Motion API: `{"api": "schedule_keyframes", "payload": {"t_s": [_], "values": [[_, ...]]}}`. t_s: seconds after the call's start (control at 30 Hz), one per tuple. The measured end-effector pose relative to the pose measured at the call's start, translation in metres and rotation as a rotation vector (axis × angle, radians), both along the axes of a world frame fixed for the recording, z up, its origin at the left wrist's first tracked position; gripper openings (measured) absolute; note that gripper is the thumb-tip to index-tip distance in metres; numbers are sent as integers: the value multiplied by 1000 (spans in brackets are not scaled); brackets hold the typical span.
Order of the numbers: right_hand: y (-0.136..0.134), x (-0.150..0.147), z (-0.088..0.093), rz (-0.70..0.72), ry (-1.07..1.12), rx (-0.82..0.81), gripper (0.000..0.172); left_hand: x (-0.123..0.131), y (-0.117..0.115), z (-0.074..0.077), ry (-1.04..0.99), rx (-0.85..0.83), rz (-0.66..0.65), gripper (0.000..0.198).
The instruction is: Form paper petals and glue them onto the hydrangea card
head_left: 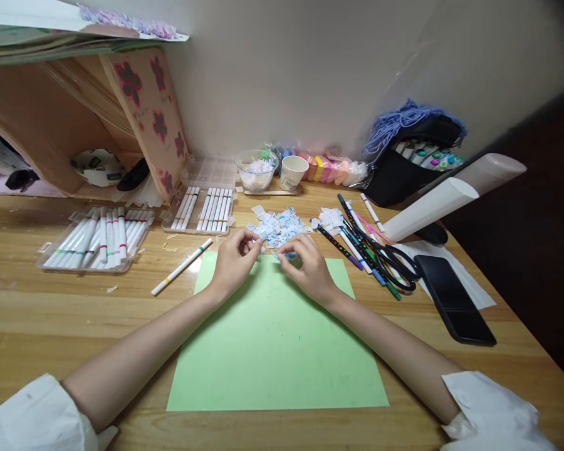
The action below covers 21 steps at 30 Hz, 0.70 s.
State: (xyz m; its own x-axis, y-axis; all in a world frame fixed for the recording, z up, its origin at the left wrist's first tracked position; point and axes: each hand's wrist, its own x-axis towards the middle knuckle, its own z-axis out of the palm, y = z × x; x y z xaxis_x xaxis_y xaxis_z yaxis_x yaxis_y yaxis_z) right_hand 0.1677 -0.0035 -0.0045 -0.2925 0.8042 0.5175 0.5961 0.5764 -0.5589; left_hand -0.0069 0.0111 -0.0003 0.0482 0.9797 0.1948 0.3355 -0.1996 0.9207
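A green sheet of paper [277, 338] lies flat on the wooden table. Over its far edge, my left hand [237, 260] is closed in a pinch, with a small pale scrap of paper at its fingertips. Facing it a short way off, my right hand [308, 266] pinches another small bluish-white scrap [276, 255] between thumb and forefinger. Just beyond both hands spreads a pile of torn blue-and-white paper bits [282, 225]. To its right sits a smaller heap of white paper pieces [330, 219].
Marker cases [98, 241] and a loose marker [182, 267] lie left. A clear bowl [256, 172] and paper cup [294, 172] stand at the back. On the right are scissors [395, 260], pens, a phone [454, 299], white rolls [432, 207] and a black bag [390, 175].
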Motion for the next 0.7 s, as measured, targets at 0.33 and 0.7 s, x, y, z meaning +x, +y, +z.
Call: {"api": "schedule_keyframes", "payload": {"t_s": [0.33, 0.7], "values": [[-1, 6, 1, -33, -15, 175, 7, 1, -6, 8, 37, -71, -388, 23], [-3, 4, 2, -15, -27, 153, 6, 3, -6, 4, 60, -39, -356, 14]]}}
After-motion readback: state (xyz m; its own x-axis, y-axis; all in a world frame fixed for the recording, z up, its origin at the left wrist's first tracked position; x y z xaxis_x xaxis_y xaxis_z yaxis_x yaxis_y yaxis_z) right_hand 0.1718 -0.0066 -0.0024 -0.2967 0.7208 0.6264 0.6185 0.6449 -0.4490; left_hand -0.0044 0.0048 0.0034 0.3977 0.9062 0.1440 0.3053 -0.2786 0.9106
